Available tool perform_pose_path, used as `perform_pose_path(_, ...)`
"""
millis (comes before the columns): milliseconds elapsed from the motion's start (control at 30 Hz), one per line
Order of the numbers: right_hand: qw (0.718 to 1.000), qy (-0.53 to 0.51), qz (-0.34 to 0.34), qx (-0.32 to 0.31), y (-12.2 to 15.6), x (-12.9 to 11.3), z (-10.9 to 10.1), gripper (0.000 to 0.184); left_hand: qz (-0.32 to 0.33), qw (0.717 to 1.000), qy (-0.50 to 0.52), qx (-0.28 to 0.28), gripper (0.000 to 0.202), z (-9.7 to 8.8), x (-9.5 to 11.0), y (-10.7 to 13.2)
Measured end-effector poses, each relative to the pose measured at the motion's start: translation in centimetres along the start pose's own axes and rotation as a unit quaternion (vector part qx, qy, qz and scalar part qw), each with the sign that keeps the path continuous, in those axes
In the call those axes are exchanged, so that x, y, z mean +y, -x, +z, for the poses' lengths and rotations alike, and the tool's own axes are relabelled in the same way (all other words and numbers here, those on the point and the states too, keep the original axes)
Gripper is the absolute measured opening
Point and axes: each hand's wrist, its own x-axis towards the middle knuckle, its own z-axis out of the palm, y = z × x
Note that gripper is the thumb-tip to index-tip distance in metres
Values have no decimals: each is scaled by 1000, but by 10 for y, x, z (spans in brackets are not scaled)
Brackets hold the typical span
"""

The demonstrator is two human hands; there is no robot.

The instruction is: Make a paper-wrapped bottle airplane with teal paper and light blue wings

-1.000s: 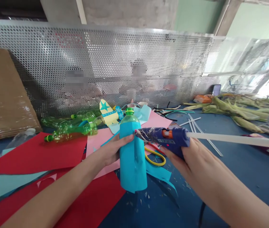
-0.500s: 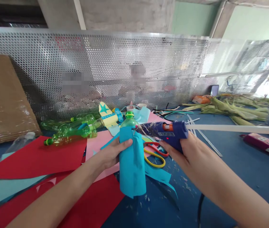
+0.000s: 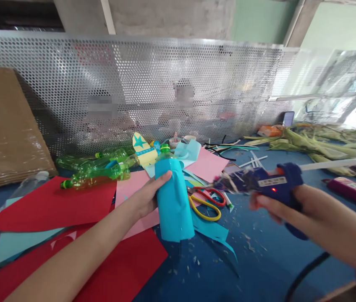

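Observation:
My left hand is closed around a green plastic bottle wrapped in blue paper, its thumb lying across the upper part of the wrap. The bottle tilts slightly to the left, cap up. Off to the right, my right hand grips a dark blue hot glue gun with a lit red light and a long white glue stick in its back. The gun's nozzle points left, apart from the bottle. Between them lie scissors with a red and a yellow handle loop.
Red paper sheets, pink paper and blue scraps cover the left and middle. Several green bottles lie by the perforated metal screen. Corn husks and a purple glue gun-like object are at right.
My right hand has drawn the glue gun away from the bottle, to the right and slightly down. The wrapped bottle has tilted left and risen a little in my left hand.

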Motion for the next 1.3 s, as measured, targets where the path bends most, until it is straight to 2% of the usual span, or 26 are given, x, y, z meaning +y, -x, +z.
perform_pose_path(67, 987, -25, 97, -122, -1, 27, -12, 57, 7, 1000, 1, 2, 61, -1, 2, -3)
perform_pose_path(133, 974, -34, 175, -138, -1, 54, -20, 52, 16, 1000, -1, 6, 58, -3, 4, -5)
perform_pose_path(200, 963, -23, 220, -156, 1, 77, -23, 42, 20, 1000, -4, 12, 56, -3, 5, -6)
perform_pose_path(300, 964, 24, 215, -157, 5, 101, -21, 39, 18, 1000, -9, 18, 55, -3, 7, -6)
perform_pose_path(367, 960, 67, 200, -186, 4, 111, -17, 39, 20, 1000, -12, 18, 55, -1, 7, -5)
perform_pose_path(567, 941, 93, 179, -272, -4, 128, -14, 39, 23, 999, -7, 25, 53, 6, 9, -1)
perform_pose_path(667, 934, 95, 182, -292, -8, 141, -16, 43, 25, 999, -6, 39, 48, 6, 9, -1)
perform_pose_path(733, 929, 131, 190, -290, -13, 146, -19, 44, 26, 998, -2, 54, 46, 5, 8, -1)
perform_pose_path(800, 916, 215, 213, -265, -17, 139, -22, 47, 30, 998, 9, 63, 47, 4, 6, -2)
perform_pose_path(867, 906, 295, 230, -199, -17, 115, -23, 50, 35, 998, 16, 56, 49, 5, 3, -3)
perform_pose_path(900, 919, 296, 212, -153, -14, 98, -20, 49, 39, 998, 17, 51, 51, 6, 1, -3)
perform_pose_path(967, 978, 197, 61, -40, -4, 55, -8, 32, 51, 998, 17, 44, 54, 9, -3, -1)
perform_pose_path(1000, 991, 130, -22, -25, 2, 33, 2, 24, 57, 997, 17, 44, 55, 11, -5, 0)
perform_pose_path(1033, 992, 63, -108, -11, 9, 12, 13, 19, 61, 997, 16, 44, 56, 13, -7, 2)
perform_pose_path(1100, 979, -28, -201, -8, 18, -22, 38, 12, 64, 997, 10, 33, 56, 18, -10, 7)
perform_pose_path(1200, 974, -61, -218, -22, 22, -46, 67, 9, 79, 997, -5, 2, 52, 24, -12, 12)
perform_pose_path(1300, 978, -53, -200, -15, 19, -50, 79, 8, 111, 993, -19, -19, 45, 27, -14, 14)
